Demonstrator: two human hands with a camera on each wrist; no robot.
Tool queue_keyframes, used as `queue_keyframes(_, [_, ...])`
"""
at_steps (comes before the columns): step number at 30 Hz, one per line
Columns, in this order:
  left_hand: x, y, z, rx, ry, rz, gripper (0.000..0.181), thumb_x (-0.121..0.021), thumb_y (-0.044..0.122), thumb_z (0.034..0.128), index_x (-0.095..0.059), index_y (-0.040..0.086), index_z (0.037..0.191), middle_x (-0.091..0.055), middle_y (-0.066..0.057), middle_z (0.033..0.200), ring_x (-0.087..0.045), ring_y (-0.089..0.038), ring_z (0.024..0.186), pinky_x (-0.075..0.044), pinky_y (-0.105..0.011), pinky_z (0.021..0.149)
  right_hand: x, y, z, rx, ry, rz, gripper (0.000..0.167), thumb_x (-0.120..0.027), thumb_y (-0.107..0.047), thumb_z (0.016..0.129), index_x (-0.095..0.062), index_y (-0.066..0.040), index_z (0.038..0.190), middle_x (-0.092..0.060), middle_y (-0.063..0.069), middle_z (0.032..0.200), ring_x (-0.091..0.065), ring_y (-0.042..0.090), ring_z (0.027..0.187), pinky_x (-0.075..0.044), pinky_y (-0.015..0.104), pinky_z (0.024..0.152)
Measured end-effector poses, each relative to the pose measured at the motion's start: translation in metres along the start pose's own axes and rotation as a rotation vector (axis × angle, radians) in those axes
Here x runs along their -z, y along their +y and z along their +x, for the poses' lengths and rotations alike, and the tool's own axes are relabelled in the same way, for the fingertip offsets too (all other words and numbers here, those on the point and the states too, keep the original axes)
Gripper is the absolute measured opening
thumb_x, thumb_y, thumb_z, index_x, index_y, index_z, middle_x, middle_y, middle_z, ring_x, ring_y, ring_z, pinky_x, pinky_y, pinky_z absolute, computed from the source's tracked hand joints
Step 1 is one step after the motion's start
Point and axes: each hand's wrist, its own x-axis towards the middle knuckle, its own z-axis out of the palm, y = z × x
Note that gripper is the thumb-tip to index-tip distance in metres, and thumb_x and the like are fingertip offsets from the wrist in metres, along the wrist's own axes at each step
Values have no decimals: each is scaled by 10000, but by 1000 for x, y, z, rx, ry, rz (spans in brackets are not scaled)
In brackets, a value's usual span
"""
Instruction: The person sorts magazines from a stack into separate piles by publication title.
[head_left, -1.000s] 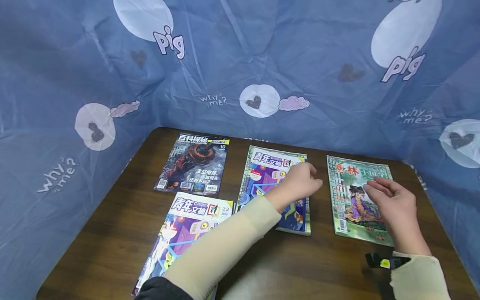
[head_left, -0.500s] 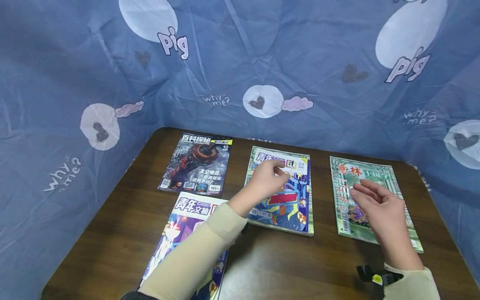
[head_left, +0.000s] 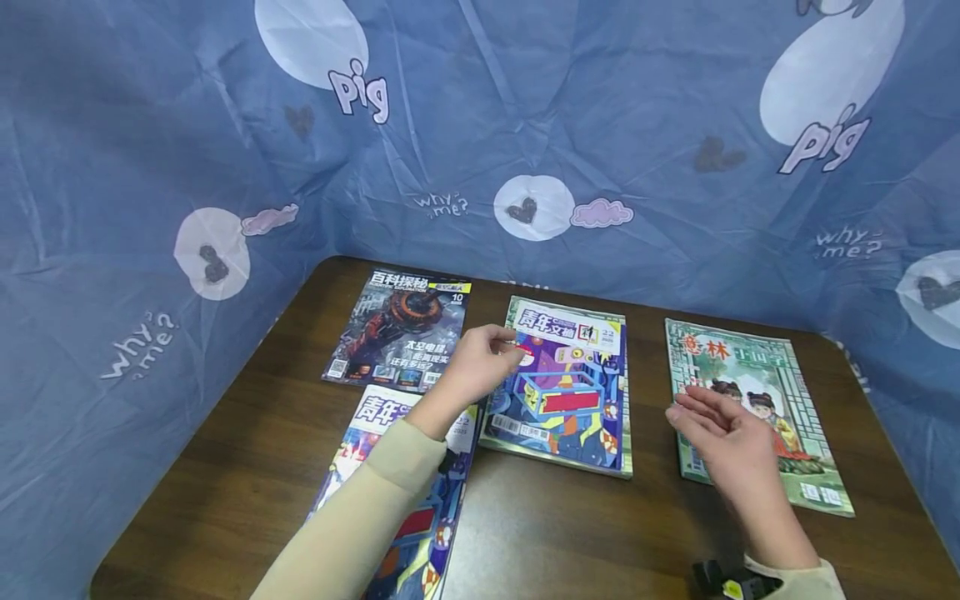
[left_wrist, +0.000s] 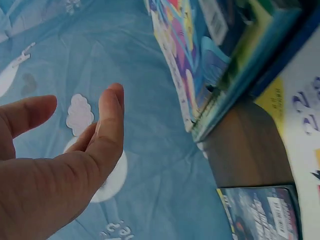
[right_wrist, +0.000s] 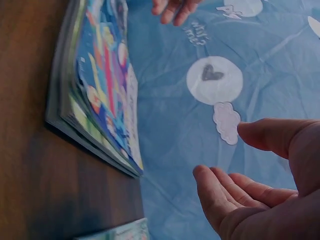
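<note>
The person's bare left-hand grip point(head_left: 482, 362) hovers by the left edge of the middle purple-and-blue rectangular paper magazine point(head_left: 566, 400), thumb point(left_wrist: 32, 112) and loosely bent fingers point(left_wrist: 111, 125) parted; the left forearm point(head_left: 330, 533), in a cream fabric sleeve point(head_left: 405, 458), slants up to it from nearer than that magazine. The bare right-hand grip point(head_left: 729, 442) is raised to the magazine's right, fingertips point(right_wrist: 201, 174) toward it, thumb likewise apart

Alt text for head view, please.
The left hand is near the central magazine stack, the right hand over a green magazine, both hands empty. A Scientific Exploration magazine and the front purple magazine share the wooden table.
</note>
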Motion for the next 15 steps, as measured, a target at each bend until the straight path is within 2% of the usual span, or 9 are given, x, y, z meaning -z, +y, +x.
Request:
queue_keyframes(5, [5, -11, -5, 21, 14, -30, 360, -659, 96, 917, -652, -74, 1234, -690, -136, 1004, -650, -291, 985, -543, -423, 848, -14, 5, -2, 26, 7, 17, 567, -772, -214, 937, -553, 53, 1386, -628, 232, 1304, -648, -15, 1007, -528, 164, 825])
queue_keyframes(9, [7, -19, -11, 29, 45, -19, 348, -697, 99, 909, -658, -66, 1213, -689, -119, 1013, -656, -280, 972, -544, -415, 867, -21, 8, -2, 39, 31, 48, 528, -781, -151, 925, -571, 55, 1364, -630, 241, 1296, -664, 28, 1017, -528, 172, 832])
queue_keyframes(15, [9, -24, -18, 12, 76, -40, 346, -726, 73, 903, -649, -78, 1204, -683, -122, 1035, -658, -278, 953, -547, -409, 871, -26, 12, 0, 49, 55, 55, 511, -788, -140, 918, -586, 44, 1350, -639, 231, 1283, -675, 50, 1013, -531, 175, 828])
